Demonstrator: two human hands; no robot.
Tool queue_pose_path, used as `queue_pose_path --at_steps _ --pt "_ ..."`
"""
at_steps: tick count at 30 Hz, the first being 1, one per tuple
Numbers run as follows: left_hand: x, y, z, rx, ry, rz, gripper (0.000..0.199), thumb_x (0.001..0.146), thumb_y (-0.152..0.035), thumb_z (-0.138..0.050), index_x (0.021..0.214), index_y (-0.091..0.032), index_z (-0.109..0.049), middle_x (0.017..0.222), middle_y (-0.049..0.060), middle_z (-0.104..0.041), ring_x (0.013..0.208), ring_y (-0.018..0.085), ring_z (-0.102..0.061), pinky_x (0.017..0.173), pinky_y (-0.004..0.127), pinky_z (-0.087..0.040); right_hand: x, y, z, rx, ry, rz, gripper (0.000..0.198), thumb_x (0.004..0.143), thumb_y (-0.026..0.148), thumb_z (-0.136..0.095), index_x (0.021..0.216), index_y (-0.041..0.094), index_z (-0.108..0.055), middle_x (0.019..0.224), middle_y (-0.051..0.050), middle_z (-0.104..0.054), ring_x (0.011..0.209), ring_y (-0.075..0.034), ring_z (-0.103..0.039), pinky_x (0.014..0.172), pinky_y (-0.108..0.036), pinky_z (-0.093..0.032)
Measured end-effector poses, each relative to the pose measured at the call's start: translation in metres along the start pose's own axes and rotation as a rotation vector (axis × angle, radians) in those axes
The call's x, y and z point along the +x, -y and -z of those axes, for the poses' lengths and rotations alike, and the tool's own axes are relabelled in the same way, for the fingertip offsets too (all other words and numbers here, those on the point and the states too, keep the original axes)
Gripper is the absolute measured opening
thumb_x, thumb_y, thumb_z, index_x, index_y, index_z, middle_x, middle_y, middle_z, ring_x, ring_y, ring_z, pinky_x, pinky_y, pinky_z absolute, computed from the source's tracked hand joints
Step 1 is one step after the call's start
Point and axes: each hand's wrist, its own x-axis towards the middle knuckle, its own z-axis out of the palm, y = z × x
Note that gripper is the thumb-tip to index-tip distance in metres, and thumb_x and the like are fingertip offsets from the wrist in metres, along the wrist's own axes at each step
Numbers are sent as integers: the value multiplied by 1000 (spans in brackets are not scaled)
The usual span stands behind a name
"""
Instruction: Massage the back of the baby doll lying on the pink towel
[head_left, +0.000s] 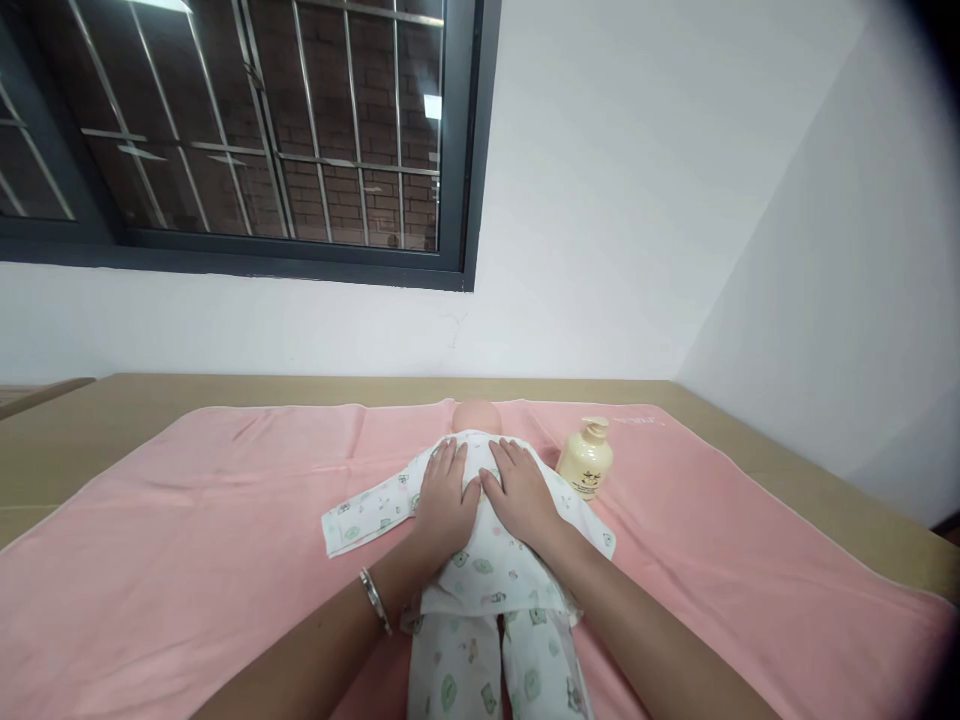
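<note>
A baby doll (pixel 477 416) lies on a pink cloth, its bald head toward the wall. It wears a white patterned top (pixel 487 570) and matching trousers (pixel 454 670). My left hand (pixel 448 500) rests flat on the upper part of the top, fingers stretched toward the doll's head. Beside it, my right hand (pixel 519 492) lies flat on the same top, the two thumbs close together. Both palms are hidden against the fabric. A silver bracelet (pixel 375 600) circles my left wrist. Just right of the doll stands a pale yellow pump bottle (pixel 586 460).
The pink cloth (pixel 225 520) covers much of a wooden surface (pixel 82 430), with small creases. A white wall (pixel 585 250) rises behind it, and another wall meets it at the right. A dark-framed window (pixel 469 180) with metal bars is at the upper left.
</note>
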Motion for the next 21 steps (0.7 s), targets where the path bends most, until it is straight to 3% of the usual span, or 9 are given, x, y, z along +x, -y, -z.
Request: queue_pose_path --at_steps 6,12,15,19,21 --pt "0 4 -3 18 -11 -40 53 93 -29 -39 144 -15 -39 153 14 -36 145 28 -27 119 54 -26 2 -4 -2 55 48 -1 55 99 40 -35 146 12 -39 152 -12 -35 144 -26 -23 119 -42 -15" --pt "2 0 5 77 30 -84 48 94 -28 -37 139 -14 -46 151 14 -40 143 29 -31 117 55 -29 6 -9 -2 98 56 24 54 99 39 -36 146 12 -40 153 -12 -33 144 -24 -23 119 -42 -14" --pt "-1 -7 11 171 -49 -184 42 94 -25 -37 131 -14 -55 142 15 -52 136 30 -44 111 54 -38 2 1 2 60 63 8 52 101 36 -30 146 11 -39 152 -14 -34 144 -26 -25 118 -45 -17" --pt "-9 -16 16 290 -203 -364 33 92 -16 -39 107 -14 -68 115 12 -70 114 24 -63 102 41 -50 -14 26 13 -78 107 -29 51 99 23 -30 146 5 -38 150 -19 -37 142 -31 -28 117 -45 -21" --pt "-12 -19 17 322 -222 -363 32 92 -13 -39 102 -14 -69 107 11 -73 107 23 -66 99 39 -52 -21 35 20 -138 157 0 52 96 18 -35 145 3 -40 148 -20 -39 141 -32 -29 117 -43 -21"
